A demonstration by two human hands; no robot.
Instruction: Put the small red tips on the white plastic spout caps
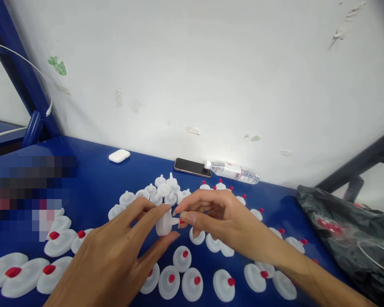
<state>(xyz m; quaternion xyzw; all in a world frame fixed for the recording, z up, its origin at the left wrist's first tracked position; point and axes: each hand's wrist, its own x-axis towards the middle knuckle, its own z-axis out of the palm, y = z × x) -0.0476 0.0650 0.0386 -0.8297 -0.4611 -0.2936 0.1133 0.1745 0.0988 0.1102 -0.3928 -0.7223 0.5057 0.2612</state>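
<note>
Between the thumb and fingers of my left hand (115, 249) is a white plastic nozzle lid (163, 224), held on its side with its spout toward the right. The fingertips of my right hand (216, 217) pinch a small red cap (181, 221) at the spout's tip; whether it is fully seated cannot be seen. Behind the hands stands a cluster of bare white nozzle lids (163, 190). Several red-capped lids (192, 284) lie in front of my hands, with others to the left and right.
A phone (192, 167) and a clear water bottle (233, 171) lie along the wall on the blue table (89, 157). Nearby sits a white earbud case (119, 155). A black plastic bag (348, 230) with red pieces is at right. The far-left area is pixelated.
</note>
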